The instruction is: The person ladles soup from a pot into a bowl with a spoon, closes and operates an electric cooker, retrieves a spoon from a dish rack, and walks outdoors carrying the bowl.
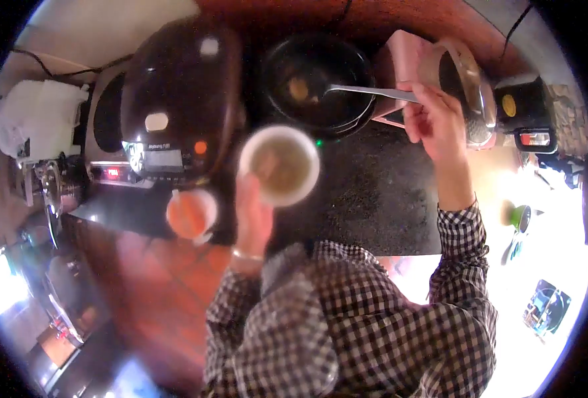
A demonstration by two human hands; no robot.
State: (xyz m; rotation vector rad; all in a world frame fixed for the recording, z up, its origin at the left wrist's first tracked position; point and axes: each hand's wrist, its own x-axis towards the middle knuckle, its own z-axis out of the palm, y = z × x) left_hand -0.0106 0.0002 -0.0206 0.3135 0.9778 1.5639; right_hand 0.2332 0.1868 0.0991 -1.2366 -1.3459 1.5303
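Observation:
My left hand (253,215) is closed on the near left side of a white bowl (312,162), which holds a cloudy, brownish-yellow soup. The bowl is held just in front of a round black pot (274,109). In my right hand (435,123) is the handle of a metal ladle (370,91), gripped near its end. The ladle reaches left over the pot's rim, and its head is hard to make out in the dark inside. A small brownish patch shows in the pot beside it.
Left of the pot stands a large dark electric cooker (175,86). An orange and white container (189,213) sits at the counter's front edge. A pink box (403,56) and a rounded appliance (463,79) stand to the right. Farther left is a white plastic bag (39,116).

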